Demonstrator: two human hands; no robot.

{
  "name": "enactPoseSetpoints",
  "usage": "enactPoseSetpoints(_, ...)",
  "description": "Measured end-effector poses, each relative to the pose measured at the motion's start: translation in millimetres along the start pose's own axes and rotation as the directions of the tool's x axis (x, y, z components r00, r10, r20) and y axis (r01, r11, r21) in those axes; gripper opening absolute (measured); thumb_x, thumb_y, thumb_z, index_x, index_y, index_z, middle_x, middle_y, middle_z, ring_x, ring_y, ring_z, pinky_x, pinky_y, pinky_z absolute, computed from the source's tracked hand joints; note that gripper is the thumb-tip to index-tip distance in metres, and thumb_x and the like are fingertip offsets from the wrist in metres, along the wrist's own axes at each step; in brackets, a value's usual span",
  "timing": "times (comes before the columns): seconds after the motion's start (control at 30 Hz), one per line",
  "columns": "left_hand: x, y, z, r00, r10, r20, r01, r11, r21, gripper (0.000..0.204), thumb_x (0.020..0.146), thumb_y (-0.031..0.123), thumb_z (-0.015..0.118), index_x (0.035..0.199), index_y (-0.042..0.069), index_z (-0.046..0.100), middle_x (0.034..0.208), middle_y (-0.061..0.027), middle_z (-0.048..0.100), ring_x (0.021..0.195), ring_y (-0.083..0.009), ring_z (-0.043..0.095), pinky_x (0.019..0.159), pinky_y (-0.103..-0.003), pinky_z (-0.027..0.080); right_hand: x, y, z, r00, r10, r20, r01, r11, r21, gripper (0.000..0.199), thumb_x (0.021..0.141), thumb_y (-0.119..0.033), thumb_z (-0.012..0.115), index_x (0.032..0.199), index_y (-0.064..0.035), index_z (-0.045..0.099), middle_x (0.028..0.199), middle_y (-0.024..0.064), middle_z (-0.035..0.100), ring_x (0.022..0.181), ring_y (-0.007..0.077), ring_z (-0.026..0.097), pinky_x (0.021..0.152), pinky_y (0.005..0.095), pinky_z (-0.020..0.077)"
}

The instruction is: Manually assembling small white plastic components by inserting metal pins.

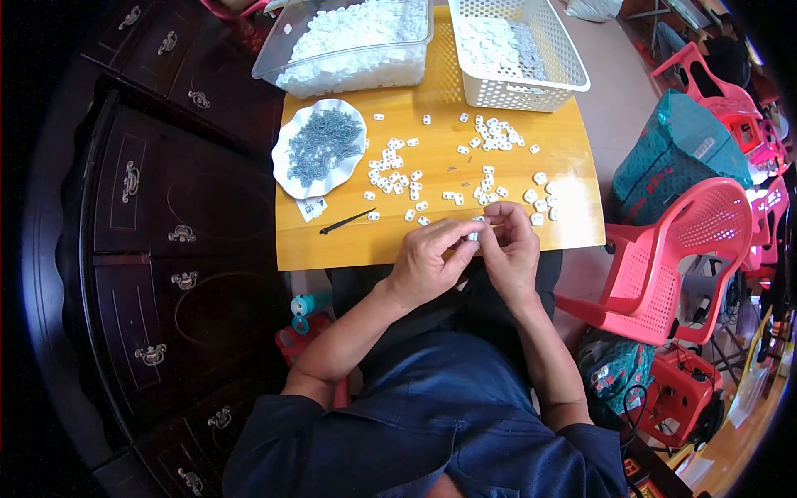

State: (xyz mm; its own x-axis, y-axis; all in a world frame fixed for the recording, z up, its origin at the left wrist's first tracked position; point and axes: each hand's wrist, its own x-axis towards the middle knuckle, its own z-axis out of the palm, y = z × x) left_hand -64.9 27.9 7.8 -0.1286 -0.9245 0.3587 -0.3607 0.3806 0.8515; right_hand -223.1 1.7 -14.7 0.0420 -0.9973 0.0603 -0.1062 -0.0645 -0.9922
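Note:
Over the front edge of the wooden table (pixel 332 249), my two hands meet at the fingertips. Between thumb and finger, my left hand (pixel 427 259) pinches a small white plastic piece (pixel 473 236). My right hand (pixel 511 253) is closed in a pinch at the top of the same piece; whatever sits in its fingertips is too small to make out. Many similar white two-holed pieces (pixel 390 176) lie scattered beyond my hands, with another cluster (pixel 496 133) farther back. Rounder white pieces (pixel 538 199) lie just past my right hand. A few tiny metal screws (pixel 466 183) rest among them.
A white scalloped plate (pixel 286 170) holds a heap of grey screws (pixel 324 145). Near it lies a thin black tool (pixel 347 221). At the back stand a clear bin (pixel 349 73) and a white perforated basket (pixel 527 98), both with white parts. A pink chair (pixel 656 290) stands right; dark cabinets (pixel 124 232) left.

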Motion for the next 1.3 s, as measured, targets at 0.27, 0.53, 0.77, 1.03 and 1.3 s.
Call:
enactPoseSetpoints(0.27, 5, -1, -15, 0.983, -0.171, -0.061, 0.164, 0.981, -0.107, 0.023, 0.092, -0.001, 0.068, 0.115, 0.0, 0.07, 0.095, -0.0087, 0.075, 0.082, -0.0126, 0.071, 0.075, -0.027, 0.057, 1, -5, -11, 0.987, 0.069, 0.143, -0.078, 0.995, 0.058, 0.019, 0.097, -0.002, 0.067, 0.115, -0.0005, 0.06, 0.097, -0.0011, 0.062, 0.079, 0.003, 0.056, 0.073, 0.018, 0.0466)
enactPoseSetpoints(0.53, 14, -9, -29, 0.983, -0.179, -0.051, 0.173, 0.98, -0.099, 0.022, 0.092, 0.0, 0.068, 0.115, 0.0, 0.07, 0.096, -0.0113, 0.077, 0.087, -0.0146, 0.074, 0.074, -0.027, 0.058, -1, -4, -14, 0.968, 0.126, 0.218, -0.154, 0.981, 0.118, 0.014, 0.098, -0.004, 0.068, 0.111, -0.0008, 0.065, 0.093, -0.0038, 0.065, 0.078, 0.0022, 0.057, 0.071, 0.0185, 0.0473)
enactPoseSetpoints(0.77, 11, -10, -29, 0.973, -0.221, 0.066, 0.227, 0.966, -0.122, 0.027, 0.094, 0.001, 0.067, 0.121, -0.001, 0.07, 0.098, -0.0081, 0.075, 0.091, -0.0125, 0.071, 0.083, -0.027, 0.057, -4, 1, -12, 0.958, 0.128, 0.257, -0.177, 0.968, 0.178, 0.014, 0.098, -0.005, 0.068, 0.111, -0.001, 0.065, 0.091, -0.0032, 0.065, 0.079, 0.0028, 0.058, 0.069, 0.019, 0.0475)
enactPoseSetpoints(1.03, 12, -7, -28, 0.982, -0.175, 0.069, 0.18, 0.98, -0.088, 0.026, 0.093, 0.002, 0.069, 0.119, 0.001, 0.072, 0.094, -0.0083, 0.075, 0.086, -0.0128, 0.07, 0.078, -0.028, 0.055, -4, -2, -13, 0.949, 0.139, 0.284, -0.194, 0.965, 0.177, 0.014, 0.099, -0.006, 0.068, 0.111, -0.0007, 0.065, 0.091, -0.0028, 0.065, 0.078, 0.003, 0.058, 0.069, 0.0191, 0.0469)
enactPoseSetpoints(1.3, 13, -6, -28, 0.982, -0.174, 0.079, 0.181, 0.98, -0.088, 0.026, 0.093, 0.002, 0.069, 0.118, 0.002, 0.072, 0.091, -0.008, 0.073, 0.082, -0.0136, 0.068, 0.076, -0.028, 0.054, -5, -2, -13, 0.946, 0.161, 0.281, -0.22, 0.956, 0.193, 0.013, 0.099, -0.007, 0.068, 0.11, -0.0008, 0.066, 0.091, -0.003, 0.065, 0.078, 0.0031, 0.058, 0.069, 0.0193, 0.0473)
